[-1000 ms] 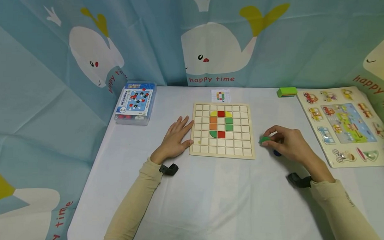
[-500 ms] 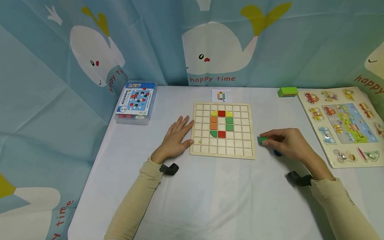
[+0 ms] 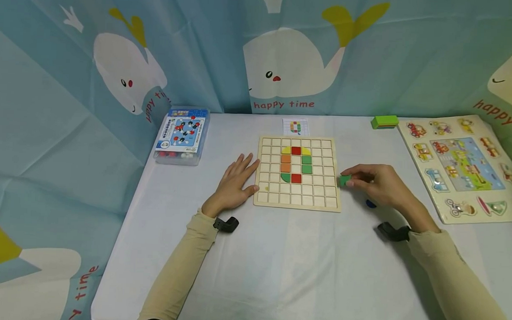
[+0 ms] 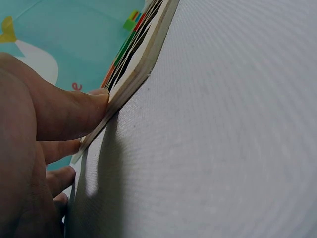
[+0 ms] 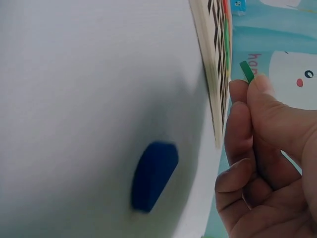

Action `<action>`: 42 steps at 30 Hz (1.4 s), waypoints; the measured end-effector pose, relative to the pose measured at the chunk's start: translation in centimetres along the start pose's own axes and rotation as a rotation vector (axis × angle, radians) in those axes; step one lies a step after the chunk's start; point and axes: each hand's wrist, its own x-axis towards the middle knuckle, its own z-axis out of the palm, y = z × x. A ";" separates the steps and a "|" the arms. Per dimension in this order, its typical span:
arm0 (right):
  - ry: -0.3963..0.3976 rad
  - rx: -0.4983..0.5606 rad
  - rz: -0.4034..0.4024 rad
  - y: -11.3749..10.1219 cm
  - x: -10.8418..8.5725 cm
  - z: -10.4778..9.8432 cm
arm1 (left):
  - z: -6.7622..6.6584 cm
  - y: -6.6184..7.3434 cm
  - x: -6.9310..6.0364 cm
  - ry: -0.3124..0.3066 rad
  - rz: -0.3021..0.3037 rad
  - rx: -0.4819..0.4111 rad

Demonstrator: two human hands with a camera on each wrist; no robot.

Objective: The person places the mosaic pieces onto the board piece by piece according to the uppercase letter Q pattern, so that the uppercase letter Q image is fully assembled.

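Note:
A square wooden grid board (image 3: 320, 190) lies on the white table. Red, orange, yellow and green tiles (image 3: 306, 169) form a ring in its cells. My left hand (image 3: 234, 185) rests at the board's left side, fingers spread and straight. Its thumb (image 4: 74, 114) touches the board's edge in the left wrist view. Just off the board's right edge, my right hand (image 3: 375, 183) pinches a small green tile (image 3: 344, 180) between thumb and fingers. In the right wrist view the tile's narrow edge shows past the fingertips. Below that hand a blue tile with a curved side (image 5: 154, 176) lies on the table.
A small pattern card (image 3: 295, 127) lies behind the board. At the back left is a clear plastic box (image 3: 181, 136) with a printed label. To the right are a green block-shaped item (image 3: 385, 122) and a picture puzzle board (image 3: 442, 204). A whale-print curtain (image 3: 226, 50) hangs behind.
My right hand has moved left, toward the board, with the green tile, and the tile has turned in its fingers. More of the blue tile shows. My left hand has stayed in place.

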 end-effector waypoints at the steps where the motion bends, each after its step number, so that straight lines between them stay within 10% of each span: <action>1: 0.000 0.007 0.003 -0.1 0.2 0.0 | 0.0 0.0 0.0 -0.001 0.000 0.001; 42: -0.114 0.121 -0.093 -3.3 4.7 3.8 | -0.1 0.2 0.0 -0.007 -0.012 0.008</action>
